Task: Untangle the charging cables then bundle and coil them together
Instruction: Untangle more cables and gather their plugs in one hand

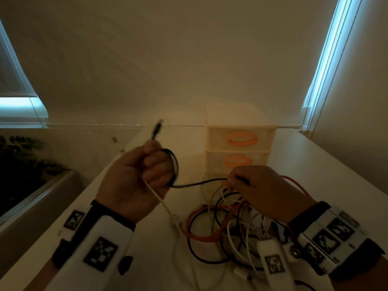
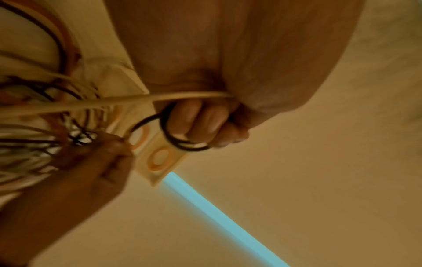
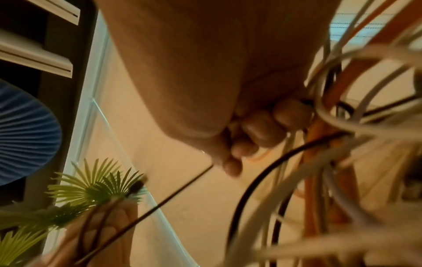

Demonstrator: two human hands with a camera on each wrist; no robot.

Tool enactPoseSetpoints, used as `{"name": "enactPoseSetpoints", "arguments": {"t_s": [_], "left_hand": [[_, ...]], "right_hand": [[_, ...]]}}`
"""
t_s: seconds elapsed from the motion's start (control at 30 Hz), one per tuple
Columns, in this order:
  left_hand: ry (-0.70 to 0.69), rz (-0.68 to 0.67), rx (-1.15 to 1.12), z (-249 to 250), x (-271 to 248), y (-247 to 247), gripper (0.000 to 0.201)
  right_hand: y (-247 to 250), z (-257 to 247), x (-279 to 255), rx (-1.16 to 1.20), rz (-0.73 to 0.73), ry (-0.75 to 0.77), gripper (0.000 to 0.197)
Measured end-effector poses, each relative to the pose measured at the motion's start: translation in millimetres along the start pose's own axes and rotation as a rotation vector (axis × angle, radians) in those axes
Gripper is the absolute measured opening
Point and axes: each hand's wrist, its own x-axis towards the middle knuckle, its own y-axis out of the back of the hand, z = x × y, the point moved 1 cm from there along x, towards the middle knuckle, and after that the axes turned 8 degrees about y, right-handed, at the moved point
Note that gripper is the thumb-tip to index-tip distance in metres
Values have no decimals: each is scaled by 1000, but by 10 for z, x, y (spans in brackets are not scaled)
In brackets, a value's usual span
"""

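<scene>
My left hand (image 1: 147, 171) is raised above the white table and grips a black cable (image 1: 197, 183) wound in small loops round its fingers (image 2: 198, 124); the plug end (image 1: 157, 129) sticks up above the fist. A cream cable (image 2: 128, 101) also runs through that fist down to the pile. The black cable stretches right to my right hand (image 1: 249, 185), which pinches it and holds up strands of the tangle. Below lies the tangle (image 1: 226, 227) of orange, black and white cables. In the right wrist view my curled fingers (image 3: 258, 130) hold the bundle of strands (image 3: 342, 126).
A cream three-drawer box with orange handles (image 1: 241, 139) stands just behind the hands. The white table (image 1: 315, 164) ends at a wall. A dark planter with leaves (image 1: 25, 160) sits at the left below the table edge. Windows glow at both sides.
</scene>
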Motion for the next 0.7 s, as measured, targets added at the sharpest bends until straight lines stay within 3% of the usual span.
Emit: {"name": "enactPoseSetpoints", "arguments": {"t_s": [0.13,0.23,0.3,0.37,0.5,0.7], "left_hand": [[259,-70,300,-392,21,-73,21],[322,-120,258,-517,55,-86,26],[293,-49,227,-548,94,-60,24],[245,-7,164,-574,133,-55,25],[160,151,92,-602,181,-64,25],[54,226,25,-600,369,-127,21]], "right_hand": [[-38,-46,66,20,218,-12,24],[-39,-141,57,85,261,-38,24],[-22,-239,31,246,275,-47,24],[-20,-352,-19,411,200,-5,22],[-131,-401,-92,161,7,184,13],[-156,-217,-90,200,-38,86,15]]}}
